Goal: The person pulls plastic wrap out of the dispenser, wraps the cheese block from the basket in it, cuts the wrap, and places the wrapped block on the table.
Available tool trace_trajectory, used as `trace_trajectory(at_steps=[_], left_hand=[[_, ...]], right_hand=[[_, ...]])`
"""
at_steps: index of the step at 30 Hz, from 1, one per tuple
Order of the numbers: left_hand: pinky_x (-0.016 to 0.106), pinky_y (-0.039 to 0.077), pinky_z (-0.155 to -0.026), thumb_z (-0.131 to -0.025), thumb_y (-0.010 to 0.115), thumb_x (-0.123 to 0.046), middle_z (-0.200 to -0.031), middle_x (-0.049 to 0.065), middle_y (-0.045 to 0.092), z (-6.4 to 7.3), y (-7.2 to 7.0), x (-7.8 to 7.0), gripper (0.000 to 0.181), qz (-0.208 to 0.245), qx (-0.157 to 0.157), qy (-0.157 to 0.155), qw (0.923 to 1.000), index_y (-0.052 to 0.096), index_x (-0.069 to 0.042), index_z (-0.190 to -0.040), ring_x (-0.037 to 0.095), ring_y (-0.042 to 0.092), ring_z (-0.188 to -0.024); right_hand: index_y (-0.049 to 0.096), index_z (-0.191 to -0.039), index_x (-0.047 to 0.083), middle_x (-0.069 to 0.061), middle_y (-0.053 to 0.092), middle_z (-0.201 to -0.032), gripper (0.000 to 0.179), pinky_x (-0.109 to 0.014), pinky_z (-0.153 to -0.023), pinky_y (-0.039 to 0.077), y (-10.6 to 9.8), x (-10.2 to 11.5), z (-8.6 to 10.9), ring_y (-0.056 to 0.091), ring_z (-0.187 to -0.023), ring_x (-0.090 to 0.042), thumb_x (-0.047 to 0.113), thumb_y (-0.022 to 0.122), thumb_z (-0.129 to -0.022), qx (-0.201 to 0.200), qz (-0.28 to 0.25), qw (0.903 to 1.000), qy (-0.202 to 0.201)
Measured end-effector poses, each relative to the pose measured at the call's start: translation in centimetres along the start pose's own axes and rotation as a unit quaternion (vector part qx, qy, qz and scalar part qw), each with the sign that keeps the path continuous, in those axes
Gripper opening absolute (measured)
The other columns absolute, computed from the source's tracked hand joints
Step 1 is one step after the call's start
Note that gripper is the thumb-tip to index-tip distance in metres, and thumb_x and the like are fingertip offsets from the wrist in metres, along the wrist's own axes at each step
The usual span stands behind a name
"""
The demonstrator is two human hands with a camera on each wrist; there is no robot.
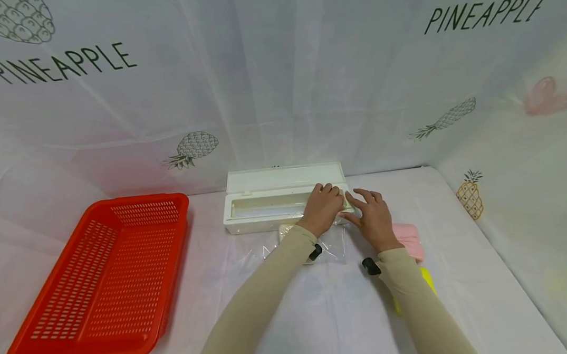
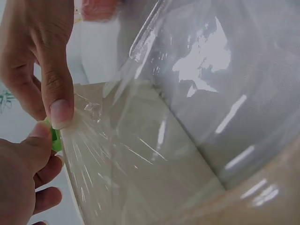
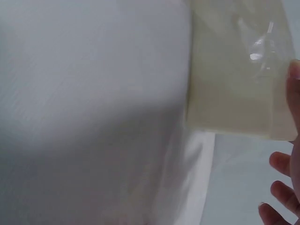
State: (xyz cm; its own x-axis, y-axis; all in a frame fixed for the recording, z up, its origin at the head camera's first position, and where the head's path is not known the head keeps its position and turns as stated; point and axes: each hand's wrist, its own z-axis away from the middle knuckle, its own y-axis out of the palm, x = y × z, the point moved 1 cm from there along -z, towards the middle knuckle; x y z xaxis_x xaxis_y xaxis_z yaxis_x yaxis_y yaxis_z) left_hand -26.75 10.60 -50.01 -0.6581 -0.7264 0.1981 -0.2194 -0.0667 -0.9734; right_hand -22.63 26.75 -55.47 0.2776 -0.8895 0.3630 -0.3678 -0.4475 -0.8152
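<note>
A long white plastic wrap box [image 1: 250,225] stands against the back cloth with its lid [image 1: 283,178] raised. Clear film [image 2: 136,154] hangs down its front and spreads over the table, covering part of a beige item [image 1: 283,231] under my left forearm. At the box's right end, my left hand [image 1: 321,207] pinches a small green piece [image 2: 56,140], possibly a cutter slide, between thumb and curled fingers. Opposite it, my right hand [image 1: 373,220] grips the box end, its thumb [image 3: 294,89] on the front top edge over the film and its other fingers curved behind.
A red slotted basket [image 1: 129,276] sits on the left. To the right of my right hand lie a pink folded item [image 1: 408,240] and a yellow item [image 1: 428,279], partly hidden by the forearm. A pineapple-printed cloth [image 1: 287,92] rises behind the box.
</note>
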Motion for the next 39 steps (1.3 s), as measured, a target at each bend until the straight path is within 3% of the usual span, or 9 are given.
trace_trajectory(at_steps=[12, 18, 23, 32, 39], left_hand=[[0.033, 0.041, -0.109, -0.102, 0.063, -0.048, -0.115, -0.014, 0.070, 0.2, -0.4, 0.8, 0.028, 0.016, 0.012, -0.005, 0.9998, 0.080, -0.031, -0.116, 0.011, 0.060, -0.114], [0.033, 0.042, -0.107, -0.100, 0.067, -0.046, -0.109, -0.013, 0.070, 0.2, -0.2, 1.3, 0.025, 0.074, 0.016, -0.020, 0.9969, 0.082, -0.029, -0.110, 0.011, 0.059, -0.109], [0.033, 0.042, -0.107, -0.100, 0.067, -0.045, -0.109, -0.011, 0.070, 0.2, -0.2, 1.4, 0.024, 0.101, 0.023, -0.015, 0.9945, 0.082, -0.027, -0.109, 0.012, 0.059, -0.108], [0.033, 0.042, -0.106, -0.102, 0.066, -0.045, -0.113, -0.012, 0.070, 0.3, -0.1, 1.5, 0.024, 0.053, 0.009, 0.012, 0.9985, 0.081, -0.029, -0.113, 0.012, 0.059, -0.111], [0.032, 0.044, -0.103, -0.102, 0.064, -0.049, -0.117, -0.013, 0.070, 0.4, 0.1, 1.4, 0.028, -0.021, -0.013, 0.037, 0.9990, 0.081, -0.031, -0.116, 0.011, 0.059, -0.112]], right_hand=[[0.066, -0.142, 0.005, -0.027, 0.059, -0.144, 0.083, -0.066, -0.099, 0.048, -0.2, 0.2, 0.3, 0.053, -0.124, -0.053, 0.048, 0.092, -0.076, 0.008, 0.029, 0.9995, -0.005], [0.063, -0.143, -0.001, -0.027, 0.055, -0.146, 0.089, -0.065, -0.102, 0.047, 0.0, 1.6, 0.3, 0.049, -0.130, -0.052, 0.051, 0.092, -0.077, 0.018, 0.032, 0.9991, 0.022], [0.065, -0.140, -0.004, -0.027, 0.056, -0.143, 0.087, -0.063, -0.101, 0.049, 0.6, 1.9, 0.5, 0.050, -0.129, -0.052, 0.047, 0.094, -0.076, -0.013, 0.041, 0.9988, 0.023], [0.066, -0.139, -0.004, -0.026, 0.060, -0.139, 0.082, -0.059, -0.104, 0.048, 1.1, 1.4, 0.5, 0.052, -0.126, -0.051, 0.039, 0.095, -0.075, -0.040, 0.038, 0.9985, 0.005], [0.068, -0.138, -0.001, -0.025, 0.062, -0.136, 0.080, -0.058, -0.104, 0.049, 1.1, 1.2, 0.5, 0.053, -0.125, -0.050, 0.035, 0.097, -0.073, -0.055, 0.028, 0.9981, 0.002]])
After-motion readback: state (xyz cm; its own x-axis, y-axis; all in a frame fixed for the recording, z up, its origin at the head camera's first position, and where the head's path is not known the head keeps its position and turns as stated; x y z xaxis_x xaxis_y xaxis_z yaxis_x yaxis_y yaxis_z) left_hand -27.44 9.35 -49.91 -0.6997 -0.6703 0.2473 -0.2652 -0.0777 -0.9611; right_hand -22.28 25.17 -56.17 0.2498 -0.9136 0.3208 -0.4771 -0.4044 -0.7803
